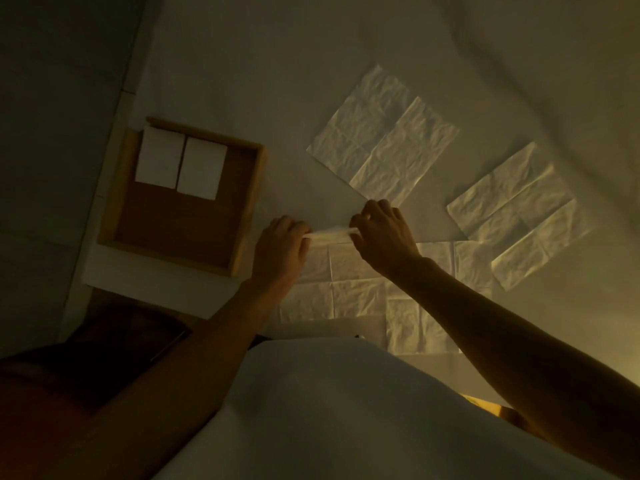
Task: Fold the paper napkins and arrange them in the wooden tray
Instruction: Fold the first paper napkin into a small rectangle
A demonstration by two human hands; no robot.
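A wooden tray (246, 202) lies at the left of the white table. Two folded white napkins (161, 157) (202, 171) sit side by side at its far end. Just right of the tray, my left hand (280, 251) and my right hand (384, 233) pinch the two ends of a napkin's lifted far edge (332, 233). The rest of that unfolded napkin (349, 289) lies flat on the table below my hands.
Three more unfolded, creased napkins lie flat: one at the far centre (384, 140), one at the right (519, 213), one near the table's front edge (426, 323). The table's left edge (114, 133) runs beside the tray. My white shirt (329, 410) fills the foreground.
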